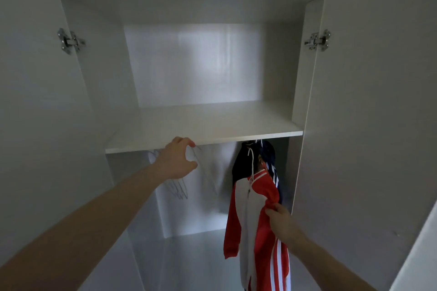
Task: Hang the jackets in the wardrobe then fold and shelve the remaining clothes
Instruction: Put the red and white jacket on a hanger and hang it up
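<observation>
While the right hand (281, 216) pinched the red sleeve of the red and white jacket (255, 231) low at the near right of the wardrobe opening, the left hand (178, 160) reached further in and up, its fingers curled round the top of a thin wire hanger (203, 168) just under the front edge of the shelf (208, 125). The jacket hung long axis vertical from a white hanger, its collar up near the hidden rail and its hem dropping out of view at the bottom; it was zipped, white down the chest, red on shoulders and sleeves, with white stripes along the sleeve. It lay to the right of the left hand and well apart from it, so the right hand was plainly the nearer one. Behind it, touching or nearly so, hung a dark jacket (243, 163) with white stripes, pressed toward the right wall. More bare wire hangers (177, 188) hung below and left of the left hand, blurred. Judging from this, the coming move probably turned on the free hanger on the left, with rail space open between it and the jackets.
</observation>
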Demonstrator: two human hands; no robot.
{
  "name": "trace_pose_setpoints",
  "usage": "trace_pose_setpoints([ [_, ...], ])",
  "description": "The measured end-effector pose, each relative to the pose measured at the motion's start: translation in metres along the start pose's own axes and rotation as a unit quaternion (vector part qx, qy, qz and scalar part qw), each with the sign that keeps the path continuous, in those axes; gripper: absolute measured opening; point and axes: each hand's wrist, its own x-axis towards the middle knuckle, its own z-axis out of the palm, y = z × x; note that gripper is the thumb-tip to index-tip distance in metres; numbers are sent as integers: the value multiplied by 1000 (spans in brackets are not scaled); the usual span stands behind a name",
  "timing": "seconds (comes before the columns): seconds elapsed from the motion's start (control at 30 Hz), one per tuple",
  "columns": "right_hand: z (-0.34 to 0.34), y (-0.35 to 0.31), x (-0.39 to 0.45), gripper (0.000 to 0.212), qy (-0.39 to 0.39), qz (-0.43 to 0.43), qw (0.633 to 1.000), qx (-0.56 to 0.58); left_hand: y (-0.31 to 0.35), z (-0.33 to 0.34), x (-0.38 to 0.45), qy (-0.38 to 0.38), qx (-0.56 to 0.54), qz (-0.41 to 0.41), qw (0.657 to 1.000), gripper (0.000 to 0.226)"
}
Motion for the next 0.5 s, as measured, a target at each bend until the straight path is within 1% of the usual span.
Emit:
trace_pose_setpoints([
  [0.13, 21, -8, 47, 18, 32, -3, 999, -29, -12, -2, 48, -41, 36, 8, 998, 68],
  [0.23, 35, -13, 80, 25, 52, -4, 997, -58, -22, 0, 83, -68, 75, 7, 995, 74],
  [0.33, 46, -17, 109, 30, 51, -8, 995, -81, -29, 8, 110, -90, 102, -12, 991, 75],
  [0.43, 53, -22, 136, 24, 59, -2, 995, -75, -38, 20, 128, -131, 132, -27, 982, 74],
  [0.5, 57, -24, 153, 20, 53, -8, 995, -84, -46, 27, 139, -139, 155, -27, 978, 74],
])
